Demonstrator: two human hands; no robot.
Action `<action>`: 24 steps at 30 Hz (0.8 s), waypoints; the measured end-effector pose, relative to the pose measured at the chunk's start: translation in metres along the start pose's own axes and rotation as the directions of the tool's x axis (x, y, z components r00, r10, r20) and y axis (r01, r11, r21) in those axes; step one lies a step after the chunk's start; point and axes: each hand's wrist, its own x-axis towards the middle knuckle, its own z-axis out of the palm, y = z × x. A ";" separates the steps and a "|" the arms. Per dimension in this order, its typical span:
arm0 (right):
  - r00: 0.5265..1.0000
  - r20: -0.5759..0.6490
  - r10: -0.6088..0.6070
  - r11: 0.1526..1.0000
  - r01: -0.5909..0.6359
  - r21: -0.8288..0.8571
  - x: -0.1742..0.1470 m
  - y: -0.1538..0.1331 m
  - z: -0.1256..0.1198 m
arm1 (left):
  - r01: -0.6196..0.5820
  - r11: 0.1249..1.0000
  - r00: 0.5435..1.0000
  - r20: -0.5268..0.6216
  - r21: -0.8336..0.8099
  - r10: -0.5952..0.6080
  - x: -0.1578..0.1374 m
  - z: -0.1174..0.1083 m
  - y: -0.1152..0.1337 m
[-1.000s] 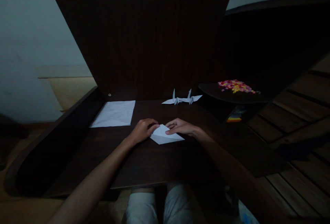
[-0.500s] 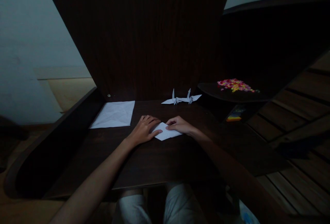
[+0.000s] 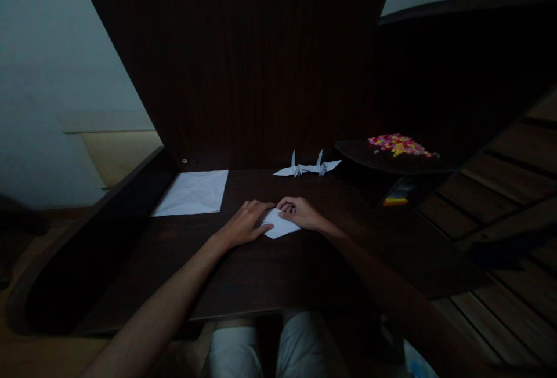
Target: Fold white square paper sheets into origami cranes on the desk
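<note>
A small folded sheet of white paper (image 3: 279,227) lies on the dark desk in front of me, its near corner pointing towards me. My left hand (image 3: 249,222) covers its left side, thumb on top and fingers reaching over the far edge, holding it. On the far right part of the sheet, my right hand (image 3: 300,213) grips with bent fingers and the thumb against the paper. Both hands hide parts of the folds. Behind them stand two white paper cranes (image 3: 307,168), side by side near the back panel.
Creased white square sheets (image 3: 191,193) lie stacked at the back left. A corner shelf (image 3: 369,159) on the right bears a heap of small pink, red and yellow pieces (image 3: 400,144). Below it is a colourful item (image 3: 395,200). A raised side board (image 3: 100,221) bounds the left.
My right hand has shifted slightly left along the paper, its fingers more curled at the far edge. My left fingers have moved slightly. The cranes and the stack have stayed put.
</note>
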 end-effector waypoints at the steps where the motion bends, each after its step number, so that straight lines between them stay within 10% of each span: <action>1: 1.000 -0.005 -0.005 0.999 0.005 0.032 0.000 0.001 0.001 | 0.003 1.000 1.000 -0.003 0.001 -0.003 0.000 0.000 0.000; 7: 0.999 -0.039 0.001 0.998 -0.003 -0.057 0.001 0.002 0.004 | -0.017 1.000 1.000 0.009 0.004 0.017 0.001 0.001 -0.001; 14: 0.959 -0.110 -0.262 0.878 0.189 -0.439 -0.001 0.003 0.009 | -0.025 0.998 1.000 0.017 0.064 0.024 0.002 0.005 -0.005; 24: 0.954 -0.024 -0.299 0.835 0.249 -0.491 -0.004 -0.005 0.003 | 0.014 0.999 1.000 -0.001 0.049 -0.014 0.002 0.005 -0.006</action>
